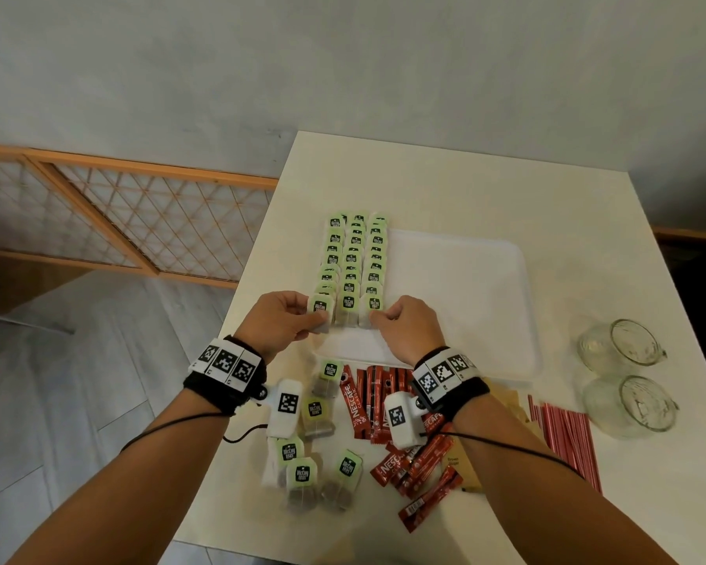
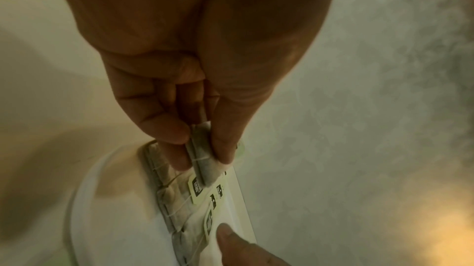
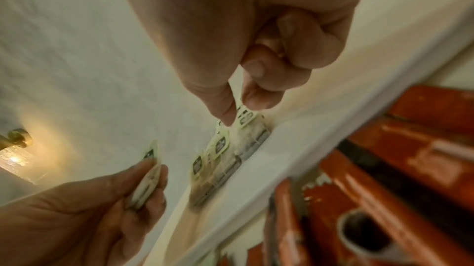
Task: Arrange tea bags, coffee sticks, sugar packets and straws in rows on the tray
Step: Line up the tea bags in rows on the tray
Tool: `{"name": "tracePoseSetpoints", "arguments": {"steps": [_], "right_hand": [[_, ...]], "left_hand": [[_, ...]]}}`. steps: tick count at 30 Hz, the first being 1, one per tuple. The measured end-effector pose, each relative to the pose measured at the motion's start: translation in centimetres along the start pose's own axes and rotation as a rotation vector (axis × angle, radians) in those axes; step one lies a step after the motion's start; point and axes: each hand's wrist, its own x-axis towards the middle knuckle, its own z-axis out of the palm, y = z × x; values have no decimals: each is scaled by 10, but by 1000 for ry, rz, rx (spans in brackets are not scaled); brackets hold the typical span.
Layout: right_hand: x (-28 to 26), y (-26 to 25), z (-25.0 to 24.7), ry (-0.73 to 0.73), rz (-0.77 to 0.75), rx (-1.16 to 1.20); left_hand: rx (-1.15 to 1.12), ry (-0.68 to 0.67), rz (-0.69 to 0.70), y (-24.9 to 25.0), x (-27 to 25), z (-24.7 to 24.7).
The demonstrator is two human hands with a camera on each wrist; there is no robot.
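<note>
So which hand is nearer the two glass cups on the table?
Right. The right hand is over the tray's near edge, on the glass cups' side; the left hand is beyond it, at the tray's left end.

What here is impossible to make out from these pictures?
- Sugar packets: head view, mostly hidden by the right forearm; their count is unknown.
- Coffee sticks: right wrist view, blurred, print unreadable.
- Tray: left wrist view, cut off by the frame's edge.
- Tea bag rows: overlapping, too small to count.
</note>
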Motion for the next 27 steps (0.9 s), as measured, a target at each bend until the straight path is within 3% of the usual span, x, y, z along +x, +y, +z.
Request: {"name": "tracePoseSetpoints", "arguments": {"steps": [3, 6, 11, 16, 22, 27], "right_hand": [[-8, -7, -1, -11, -58, 124], [-17, -16, 6, -152, -163, 212], [-22, -20, 20, -226, -269, 226], [-18, -23, 26, -223, -256, 206], [-8, -22, 42, -177, -173, 160], [-3, -22, 60, -156, -148, 82]], "left_hand": [[-49, -21, 12, 0, -1, -1], [-73, -43, 21, 3, -3, 2], [-22, -74, 55, 7, -7, 4], [24, -74, 57, 7, -10, -3], [58, 120, 45, 7, -11, -22], [134, 106, 25, 0, -17, -33]]}}
